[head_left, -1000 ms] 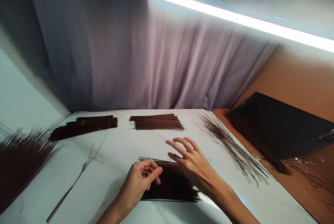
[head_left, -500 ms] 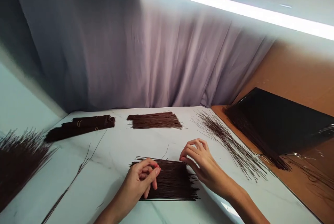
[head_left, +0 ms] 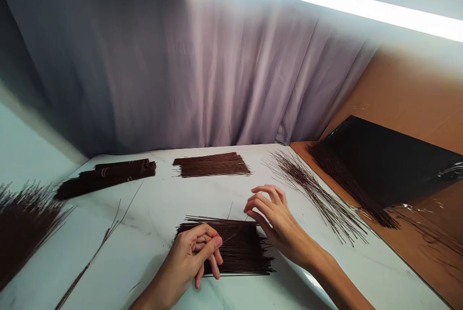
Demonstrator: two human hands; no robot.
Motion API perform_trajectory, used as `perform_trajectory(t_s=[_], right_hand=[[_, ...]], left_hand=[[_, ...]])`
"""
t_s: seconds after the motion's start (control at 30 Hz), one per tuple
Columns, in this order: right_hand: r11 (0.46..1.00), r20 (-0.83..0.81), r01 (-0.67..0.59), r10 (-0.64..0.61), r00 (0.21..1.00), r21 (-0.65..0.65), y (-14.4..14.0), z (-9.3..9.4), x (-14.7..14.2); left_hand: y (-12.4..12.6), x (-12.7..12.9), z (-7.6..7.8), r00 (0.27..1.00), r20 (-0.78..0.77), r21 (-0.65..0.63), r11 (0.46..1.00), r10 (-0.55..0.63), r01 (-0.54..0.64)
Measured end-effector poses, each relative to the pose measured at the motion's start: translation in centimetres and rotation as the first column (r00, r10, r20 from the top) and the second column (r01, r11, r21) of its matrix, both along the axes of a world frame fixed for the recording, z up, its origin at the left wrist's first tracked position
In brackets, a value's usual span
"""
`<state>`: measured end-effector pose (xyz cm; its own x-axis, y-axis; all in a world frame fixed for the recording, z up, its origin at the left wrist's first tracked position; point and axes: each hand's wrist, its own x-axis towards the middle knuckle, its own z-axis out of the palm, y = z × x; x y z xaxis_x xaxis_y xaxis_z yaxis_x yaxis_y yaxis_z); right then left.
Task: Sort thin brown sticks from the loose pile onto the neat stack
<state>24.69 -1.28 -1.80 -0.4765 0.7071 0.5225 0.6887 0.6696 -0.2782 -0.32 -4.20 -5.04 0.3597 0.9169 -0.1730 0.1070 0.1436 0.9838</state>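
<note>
My left hand (head_left: 197, 254) is closed in a pinch, thumb against forefinger, above the left part of a flat pile of thin dark brown sticks (head_left: 242, 249). A faint thin stick (head_left: 233, 235) runs from that pinch up toward the fingertips of my right hand (head_left: 269, 211). Those fingertips are drawn together around its far end, while the other fingers of the right hand are raised and curved. The right hand hovers over the pile's far right corner. Several sticks poke out unevenly along the pile's right edge.
Behind lies a second flat pile of sticks (head_left: 213, 164), with banded dark bundles (head_left: 108, 175) to its left. Loose sticks fan out (head_left: 311, 184) at the right, near a black sheet (head_left: 390, 160). A dense brown bunch (head_left: 25, 233) and a thin cluster (head_left: 97, 249) lie left.
My right hand has opened out a little and lifted slightly, its fingers more spread. The left hand keeps its pinch, almost in place. The whole view has shifted slightly.
</note>
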Motion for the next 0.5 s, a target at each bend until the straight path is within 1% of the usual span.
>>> perform_trajectory(t_s=[0.1,0.17,0.23,0.3,0.37,0.5], right_hand=[[0.993,0.017,-0.006,0.004,1.0,0.114,-0.1,0.3,-1.0],[0.982,0.043,-0.052,0.045,0.998,0.183,-0.2,0.1,-1.8],[0.969,0.05,-0.088,0.079,0.996,0.231,-0.2,-0.3,-2.3],[0.961,0.052,-0.093,0.082,0.995,0.261,-0.2,-0.6,-2.5],[0.964,0.052,-0.093,0.083,0.995,0.25,-0.2,-0.8,-2.3],[0.978,0.033,-0.126,0.122,0.992,0.165,0.0,-0.8,-1.8]], left_hand=[[-0.2,0.1,0.1,1.0,-0.003,-0.006,1.0,-0.022,0.022],[-0.3,0.2,0.2,1.0,-0.017,-0.002,1.0,-0.022,0.022],[-0.5,0.2,0.3,0.999,-0.035,0.003,1.0,-0.018,0.018],[-0.6,0.3,0.4,0.999,-0.05,0.008,1.0,-0.02,0.021],[-0.6,0.3,0.5,0.998,-0.053,0.006,1.0,-0.026,0.027],[-0.6,0.4,0.6,0.999,-0.042,-0.012,1.0,-0.019,0.019]])
